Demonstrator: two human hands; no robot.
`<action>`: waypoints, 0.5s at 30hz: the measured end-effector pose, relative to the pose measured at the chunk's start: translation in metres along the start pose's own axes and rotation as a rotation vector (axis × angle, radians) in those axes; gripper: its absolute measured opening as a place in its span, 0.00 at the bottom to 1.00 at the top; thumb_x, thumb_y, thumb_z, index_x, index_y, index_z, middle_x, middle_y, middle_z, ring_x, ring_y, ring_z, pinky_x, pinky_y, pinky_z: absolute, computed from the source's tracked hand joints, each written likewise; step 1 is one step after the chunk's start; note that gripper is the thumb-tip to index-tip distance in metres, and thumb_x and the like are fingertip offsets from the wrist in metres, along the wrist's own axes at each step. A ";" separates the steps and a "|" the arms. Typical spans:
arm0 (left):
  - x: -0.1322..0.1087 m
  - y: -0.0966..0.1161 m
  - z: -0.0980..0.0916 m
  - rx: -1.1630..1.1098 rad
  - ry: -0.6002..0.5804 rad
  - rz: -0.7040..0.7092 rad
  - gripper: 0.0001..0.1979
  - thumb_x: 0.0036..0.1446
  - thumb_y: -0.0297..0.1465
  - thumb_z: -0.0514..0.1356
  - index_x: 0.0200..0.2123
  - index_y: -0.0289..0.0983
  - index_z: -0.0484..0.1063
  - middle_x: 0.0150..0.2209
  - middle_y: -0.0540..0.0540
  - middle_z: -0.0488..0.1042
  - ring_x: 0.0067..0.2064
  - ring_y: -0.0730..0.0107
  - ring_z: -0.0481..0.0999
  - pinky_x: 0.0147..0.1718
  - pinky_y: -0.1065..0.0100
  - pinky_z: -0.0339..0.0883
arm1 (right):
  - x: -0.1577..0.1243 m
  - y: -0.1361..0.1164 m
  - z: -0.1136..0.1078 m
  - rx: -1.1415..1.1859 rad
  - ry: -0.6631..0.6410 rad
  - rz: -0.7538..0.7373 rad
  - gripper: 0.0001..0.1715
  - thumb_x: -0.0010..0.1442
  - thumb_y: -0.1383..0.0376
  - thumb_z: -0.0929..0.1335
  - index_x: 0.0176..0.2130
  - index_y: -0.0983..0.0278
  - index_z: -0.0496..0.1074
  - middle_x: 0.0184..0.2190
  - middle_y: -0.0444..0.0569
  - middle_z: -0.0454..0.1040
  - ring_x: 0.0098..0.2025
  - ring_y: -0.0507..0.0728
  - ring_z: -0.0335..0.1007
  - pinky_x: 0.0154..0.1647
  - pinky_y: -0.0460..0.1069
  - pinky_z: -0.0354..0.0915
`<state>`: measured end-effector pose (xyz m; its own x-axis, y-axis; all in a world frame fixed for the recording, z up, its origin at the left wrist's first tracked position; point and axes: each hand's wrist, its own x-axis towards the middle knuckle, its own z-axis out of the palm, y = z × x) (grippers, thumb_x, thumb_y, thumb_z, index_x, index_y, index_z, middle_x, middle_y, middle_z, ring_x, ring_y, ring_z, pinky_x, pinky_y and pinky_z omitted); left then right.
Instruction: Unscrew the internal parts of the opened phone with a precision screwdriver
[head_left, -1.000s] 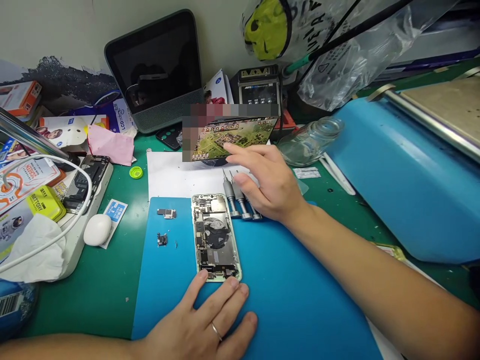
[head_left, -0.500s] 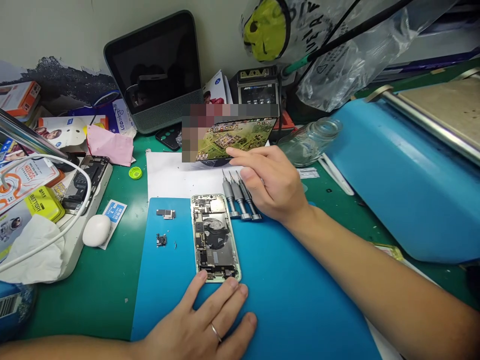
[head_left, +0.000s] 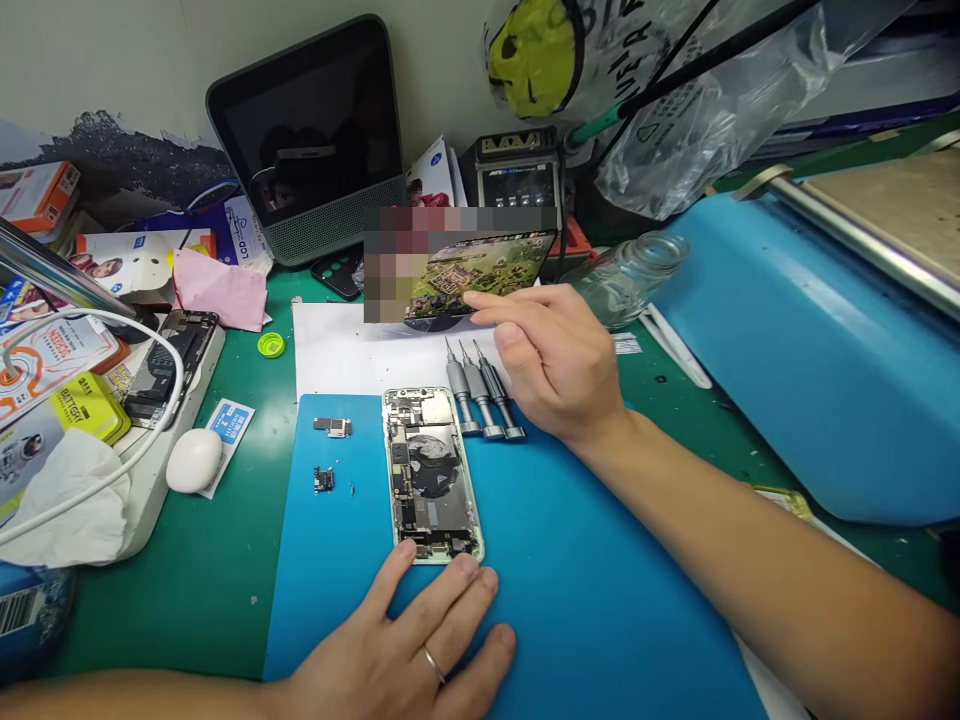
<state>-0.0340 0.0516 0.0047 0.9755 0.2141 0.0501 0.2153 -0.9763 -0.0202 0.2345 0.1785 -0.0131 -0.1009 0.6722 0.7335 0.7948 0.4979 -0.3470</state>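
Note:
An opened phone point(head_left: 431, 475) with its inner parts showing lies on a blue mat point(head_left: 555, 600). Fingertips of my left hand point(head_left: 420, 630), spread out, rest on its lower edge. My right hand point(head_left: 562, 360) is raised, index finger stretched toward the lit screen of a propped phone point(head_left: 480, 275), the other fingers curled with nothing seen in them; touch is hard to tell. Three grey screwdrivers point(head_left: 484, 395) lie beside the opened phone, below my right hand. Small loose parts, a metal-and-black piece point(head_left: 332, 428) and a dark piece point(head_left: 323, 480), are on the mat's left.
A dark display point(head_left: 307, 140) stands at the back. On the left are a white earbud case point(head_left: 193, 461), a green cap point(head_left: 271, 345) and a white cable point(head_left: 176, 375). A glass jar point(head_left: 630, 280), white tweezers point(head_left: 675, 347) and a blue machine point(head_left: 795, 370) are at right.
My right hand and its pointing finger have shifted slightly right. The picture on the propped phone's screen has changed. My left hand remains at the opened phone's edge.

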 end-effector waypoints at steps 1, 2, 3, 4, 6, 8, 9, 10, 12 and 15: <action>0.000 0.000 0.000 -0.001 -0.001 0.000 0.27 0.74 0.47 0.47 0.67 0.41 0.64 0.70 0.40 0.61 0.71 0.51 0.54 0.63 0.48 0.53 | 0.000 0.001 0.000 0.002 0.002 0.000 0.19 0.72 0.60 0.60 0.44 0.61 0.78 0.48 0.51 0.83 0.45 0.63 0.76 0.48 0.62 0.73; 0.000 0.000 0.000 -0.003 -0.004 0.002 0.27 0.74 0.47 0.46 0.67 0.41 0.64 0.70 0.41 0.60 0.71 0.51 0.54 0.63 0.49 0.53 | -0.001 0.001 0.000 0.004 0.002 -0.003 0.19 0.72 0.61 0.60 0.43 0.61 0.78 0.46 0.51 0.83 0.45 0.63 0.77 0.47 0.62 0.73; 0.001 0.000 -0.001 -0.005 -0.005 0.003 0.27 0.74 0.48 0.47 0.67 0.41 0.64 0.70 0.41 0.60 0.71 0.51 0.54 0.63 0.49 0.53 | -0.001 0.002 0.001 0.009 -0.002 -0.011 0.19 0.72 0.61 0.60 0.42 0.61 0.78 0.45 0.50 0.84 0.44 0.63 0.77 0.47 0.61 0.73; 0.001 0.000 -0.001 -0.008 -0.008 0.003 0.28 0.74 0.48 0.47 0.67 0.42 0.64 0.70 0.41 0.60 0.71 0.52 0.54 0.64 0.50 0.53 | -0.001 0.002 0.001 0.018 -0.007 -0.024 0.19 0.71 0.62 0.60 0.41 0.61 0.79 0.43 0.50 0.84 0.43 0.62 0.77 0.46 0.60 0.73; 0.001 0.000 -0.001 -0.008 -0.003 -0.001 0.28 0.73 0.48 0.48 0.67 0.41 0.65 0.70 0.41 0.60 0.71 0.51 0.54 0.64 0.50 0.52 | -0.001 0.002 0.002 0.045 -0.023 -0.058 0.18 0.71 0.63 0.61 0.40 0.62 0.79 0.42 0.50 0.84 0.43 0.62 0.77 0.45 0.59 0.73; 0.001 0.000 -0.001 -0.009 -0.001 0.000 0.28 0.73 0.48 0.49 0.67 0.41 0.65 0.70 0.40 0.60 0.71 0.51 0.54 0.65 0.49 0.52 | -0.001 0.001 0.002 0.073 -0.034 -0.083 0.17 0.70 0.63 0.62 0.41 0.61 0.79 0.42 0.50 0.84 0.43 0.61 0.77 0.46 0.59 0.73; 0.001 0.000 -0.001 -0.009 0.000 0.002 0.28 0.73 0.48 0.49 0.67 0.40 0.65 0.70 0.39 0.60 0.71 0.50 0.54 0.65 0.49 0.52 | -0.001 0.001 0.001 0.076 -0.022 -0.080 0.16 0.70 0.63 0.62 0.42 0.61 0.79 0.43 0.49 0.84 0.43 0.61 0.77 0.47 0.59 0.73; 0.002 0.000 0.000 -0.011 -0.003 0.005 0.28 0.73 0.48 0.49 0.67 0.40 0.64 0.70 0.40 0.60 0.71 0.51 0.54 0.64 0.49 0.53 | -0.001 0.001 0.001 0.070 0.013 -0.065 0.16 0.71 0.63 0.62 0.44 0.60 0.78 0.44 0.49 0.83 0.45 0.62 0.76 0.48 0.59 0.72; 0.002 0.000 -0.001 -0.011 -0.011 0.005 0.28 0.73 0.49 0.48 0.68 0.41 0.64 0.70 0.41 0.60 0.72 0.52 0.53 0.64 0.51 0.53 | -0.001 0.002 0.001 0.042 0.129 -0.005 0.16 0.72 0.61 0.61 0.49 0.58 0.76 0.51 0.50 0.80 0.52 0.63 0.75 0.55 0.62 0.70; 0.002 -0.001 -0.002 -0.001 -0.011 0.001 0.28 0.73 0.49 0.47 0.67 0.42 0.65 0.70 0.42 0.60 0.71 0.52 0.53 0.63 0.51 0.54 | -0.003 0.008 0.002 0.041 0.255 0.094 0.17 0.72 0.56 0.61 0.55 0.56 0.71 0.64 0.51 0.67 0.66 0.67 0.64 0.65 0.66 0.65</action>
<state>-0.0326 0.0527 0.0067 0.9763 0.2131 0.0391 0.2139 -0.9767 -0.0195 0.2398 0.1815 -0.0188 0.1308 0.5595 0.8185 0.7679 0.4650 -0.4405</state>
